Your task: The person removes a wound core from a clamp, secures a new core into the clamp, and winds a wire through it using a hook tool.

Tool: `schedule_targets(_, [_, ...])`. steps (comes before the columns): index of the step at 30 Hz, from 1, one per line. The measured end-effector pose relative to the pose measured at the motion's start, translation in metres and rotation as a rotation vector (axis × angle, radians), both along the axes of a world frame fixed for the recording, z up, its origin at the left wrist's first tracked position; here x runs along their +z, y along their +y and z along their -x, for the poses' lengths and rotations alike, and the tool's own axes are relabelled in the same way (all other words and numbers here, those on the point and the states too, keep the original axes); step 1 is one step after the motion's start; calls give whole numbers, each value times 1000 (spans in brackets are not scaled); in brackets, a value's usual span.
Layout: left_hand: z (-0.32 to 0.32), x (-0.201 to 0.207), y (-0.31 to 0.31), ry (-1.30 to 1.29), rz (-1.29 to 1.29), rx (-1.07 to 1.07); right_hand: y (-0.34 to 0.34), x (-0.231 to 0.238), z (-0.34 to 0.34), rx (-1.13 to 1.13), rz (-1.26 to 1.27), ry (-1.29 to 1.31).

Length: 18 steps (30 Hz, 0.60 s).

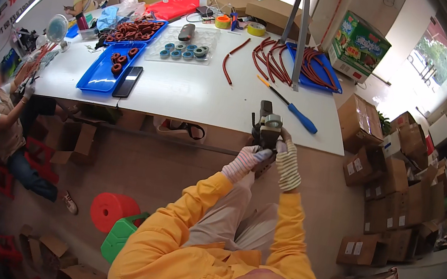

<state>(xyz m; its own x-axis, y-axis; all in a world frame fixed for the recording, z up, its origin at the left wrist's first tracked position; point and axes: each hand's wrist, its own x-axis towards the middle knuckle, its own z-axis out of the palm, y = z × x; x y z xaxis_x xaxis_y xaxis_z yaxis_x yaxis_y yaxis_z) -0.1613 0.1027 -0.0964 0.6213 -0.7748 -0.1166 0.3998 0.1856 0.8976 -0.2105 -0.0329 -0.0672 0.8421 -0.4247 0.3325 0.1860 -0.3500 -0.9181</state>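
Observation:
My left hand, in a striped knit glove, is closed on the lower part of a dark clamp-like device at the table's front edge. My right hand, gloved the same way, closes on the device's right side. A grey-green ring sits at the top of the device. My hands hide much of its lower part. On the table, right of the device, lies a blue-handled screwdriver, its tip pointing to the far left.
The white table holds blue trays of brown-red wound rings, a phone, a clear tray of rings and brown-red cable lengths. Cardboard boxes are stacked at right. A co-worker sits at left near stools.

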Motion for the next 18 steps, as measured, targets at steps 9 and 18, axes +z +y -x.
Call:
schedule_targets(9, [-118, 49, 29, -713, -195, -355, 9, 5, 5, -55, -51, 123])
schedule_targets(18, [-274, 46, -6, -1819, -1282, 15, 11, 12, 7, -32, -100, 166])
